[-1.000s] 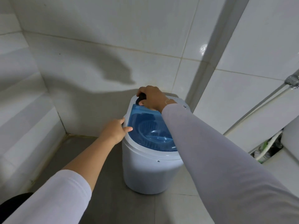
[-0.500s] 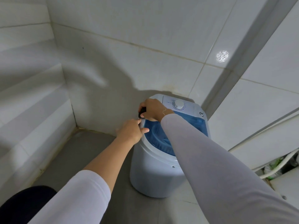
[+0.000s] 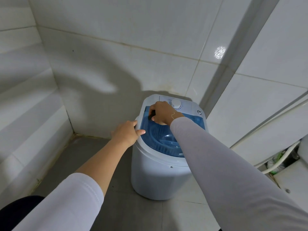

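Note:
A small white mini washing machine (image 3: 156,177) stands on the grey floor near the tiled corner. Its translucent blue lid (image 3: 160,139) lies flat on top, and a white dial (image 3: 175,103) sits on the back panel. My left hand (image 3: 128,134) grips the machine's left rim, thumb over the lid's edge. My right hand (image 3: 162,114) holds a small black object (image 3: 152,114) against the lid's far left corner. What the black object is cannot be made out.
White tiled walls (image 3: 116,55) close in behind and to the left. A white hose (image 3: 283,159) and green-wrapped items lie in a gap at the right, beside a white ledge (image 3: 293,177). Grey floor (image 3: 86,157) lies left of the machine.
The view has shifted, so the machine's back panel and dial now show. My right hand with the black object has moved from the rim onto the lid's far left corner. My left hand keeps its grip.

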`<state>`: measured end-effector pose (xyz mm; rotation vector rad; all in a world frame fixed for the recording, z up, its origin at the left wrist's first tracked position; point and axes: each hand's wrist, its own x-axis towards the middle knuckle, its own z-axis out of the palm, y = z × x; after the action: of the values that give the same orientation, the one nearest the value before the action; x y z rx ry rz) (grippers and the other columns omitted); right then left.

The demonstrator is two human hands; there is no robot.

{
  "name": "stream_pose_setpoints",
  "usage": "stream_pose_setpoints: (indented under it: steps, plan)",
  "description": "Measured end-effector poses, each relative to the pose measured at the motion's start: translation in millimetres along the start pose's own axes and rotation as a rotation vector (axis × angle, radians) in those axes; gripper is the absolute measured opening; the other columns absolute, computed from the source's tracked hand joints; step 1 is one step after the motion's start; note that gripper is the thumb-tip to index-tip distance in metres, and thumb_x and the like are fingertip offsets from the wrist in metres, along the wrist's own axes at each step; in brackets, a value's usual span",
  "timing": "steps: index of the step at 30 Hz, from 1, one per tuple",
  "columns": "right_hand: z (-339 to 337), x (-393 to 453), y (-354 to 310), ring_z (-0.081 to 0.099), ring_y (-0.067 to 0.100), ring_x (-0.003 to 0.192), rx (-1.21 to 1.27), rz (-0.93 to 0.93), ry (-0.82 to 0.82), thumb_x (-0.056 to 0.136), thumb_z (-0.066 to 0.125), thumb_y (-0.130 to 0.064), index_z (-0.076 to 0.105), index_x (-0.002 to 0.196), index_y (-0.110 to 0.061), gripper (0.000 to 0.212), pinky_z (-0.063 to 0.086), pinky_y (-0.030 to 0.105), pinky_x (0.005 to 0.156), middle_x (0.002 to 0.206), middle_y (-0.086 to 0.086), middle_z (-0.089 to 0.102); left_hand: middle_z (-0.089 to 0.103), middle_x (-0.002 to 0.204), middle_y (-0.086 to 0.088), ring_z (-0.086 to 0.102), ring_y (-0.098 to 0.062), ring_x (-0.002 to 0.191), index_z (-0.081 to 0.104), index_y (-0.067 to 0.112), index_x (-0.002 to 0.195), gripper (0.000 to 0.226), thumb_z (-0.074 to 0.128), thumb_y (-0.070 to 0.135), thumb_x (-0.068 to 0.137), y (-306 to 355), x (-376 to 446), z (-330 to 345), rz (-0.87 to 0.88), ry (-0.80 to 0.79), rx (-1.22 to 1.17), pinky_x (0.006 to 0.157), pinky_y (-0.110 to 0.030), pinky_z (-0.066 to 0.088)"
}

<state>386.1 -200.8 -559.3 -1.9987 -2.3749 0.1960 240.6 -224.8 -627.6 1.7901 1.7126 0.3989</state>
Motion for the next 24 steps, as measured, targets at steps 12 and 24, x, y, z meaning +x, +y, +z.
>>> stream_pose_setpoints:
  steps: [12,24]
  plan:
    - [-5.3,-25.4,45.4,0.058,0.024,0.107,0.078,0.102,0.009,0.086,0.056,-0.007,0.068,0.104,-0.014,0.023,0.044,0.025,0.085,0.115,0.007,0.066,0.043,0.148,-0.009,0.045,-0.031,0.133,0.037,0.017,0.145,0.061,0.054,0.041,0.092,11.2,-10.5,-4.8,0.031,0.012,0.058,0.107,-0.041,0.038]
    - [-5.7,-63.7,107.9,0.055,0.02,0.094,0.159,0.238,0.052,0.085,0.058,-0.004,0.067,0.103,-0.01,0.021,0.038,0.021,0.08,0.114,0.008,0.065,0.041,0.15,-0.01,0.042,-0.032,0.135,0.037,0.014,0.145,0.059,0.053,0.037,0.094,19.4,-18.5,-5.8,0.031,0.015,0.08,0.109,-0.04,0.035]
